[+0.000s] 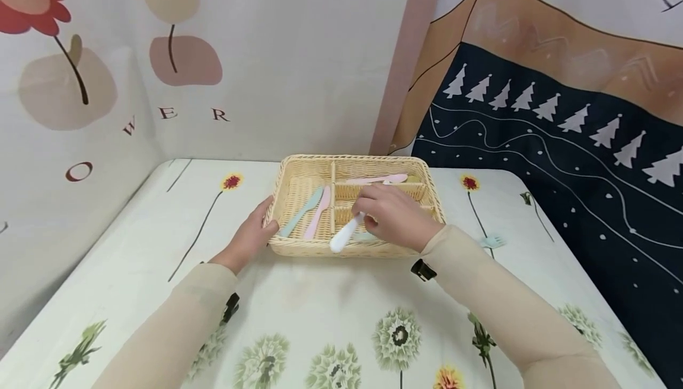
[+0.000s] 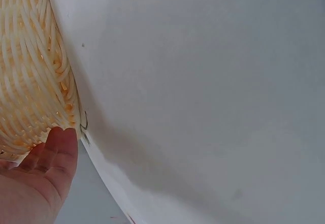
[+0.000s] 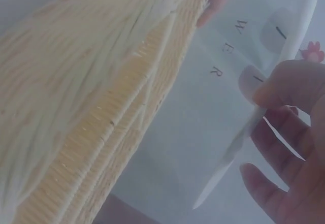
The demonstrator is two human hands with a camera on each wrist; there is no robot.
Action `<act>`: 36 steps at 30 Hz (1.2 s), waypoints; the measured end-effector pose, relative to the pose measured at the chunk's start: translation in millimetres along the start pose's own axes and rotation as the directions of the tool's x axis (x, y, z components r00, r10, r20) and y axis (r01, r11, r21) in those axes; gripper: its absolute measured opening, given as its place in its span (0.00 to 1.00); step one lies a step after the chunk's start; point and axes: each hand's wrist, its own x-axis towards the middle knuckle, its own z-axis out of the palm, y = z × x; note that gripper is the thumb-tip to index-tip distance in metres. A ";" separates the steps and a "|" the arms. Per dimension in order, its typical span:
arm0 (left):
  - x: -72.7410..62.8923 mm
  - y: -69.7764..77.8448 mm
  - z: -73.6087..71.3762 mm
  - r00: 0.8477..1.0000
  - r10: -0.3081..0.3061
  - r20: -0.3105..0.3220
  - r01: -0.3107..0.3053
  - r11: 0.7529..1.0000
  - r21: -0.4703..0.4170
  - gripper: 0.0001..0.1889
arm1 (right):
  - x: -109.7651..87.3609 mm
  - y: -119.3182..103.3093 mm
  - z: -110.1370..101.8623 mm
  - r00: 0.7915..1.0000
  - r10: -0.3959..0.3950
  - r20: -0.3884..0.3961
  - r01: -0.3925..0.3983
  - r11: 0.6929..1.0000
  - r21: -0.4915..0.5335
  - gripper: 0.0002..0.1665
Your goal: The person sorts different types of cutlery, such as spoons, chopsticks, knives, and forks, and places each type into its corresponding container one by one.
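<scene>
My right hand [image 1: 393,210] pinches a white plastic knife [image 1: 345,236] between thumb and fingers, over the right part of a wicker basket [image 1: 306,249]. In the right wrist view its pale blade [image 3: 223,165] tapers downward past the fingers. My left hand [image 1: 251,233] grips the basket's left rim, thumb over the edge and fingers against the outer wall. A blue-green knife [image 1: 302,211] and a pink knife [image 1: 318,213] lie side by side in the left compartment. In the back right compartment rests a pink utensil [image 1: 373,179], with a yellowish piece [image 1: 413,179] beside it.
Wicker dividers [image 1: 333,199] split the basket into several compartments; a pale blue piece [image 1: 365,236] shows in the front right one, partly hidden. Right of the basket, a light blue fork [image 1: 493,241] lies on the flowered tablecloth [image 1: 299,300], partly behind my sleeve. Printed curtains stand behind.
</scene>
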 end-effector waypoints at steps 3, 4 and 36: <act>-0.6 -0.9 0.4 1.000 0.001 -0.002 -0.001 1.000 0.004 0.40 | 8.3 2.3 3.2 1.000 -0.001 -0.004 0.001 1.000 0.006 0.12; -0.9 -1.2 0.7 1.000 0.002 -0.002 -0.002 1.000 0.002 0.40 | 10.6 3.3 4.6 1.000 -0.001 -0.009 0.001 1.000 0.006 0.12; 0.4 -2.8 0.4 0.999 0.037 -0.019 -0.037 0.999 -0.009 0.40 | 101.7 11.2 27.5 0.995 0.075 0.071 -0.073 0.997 -0.036 0.13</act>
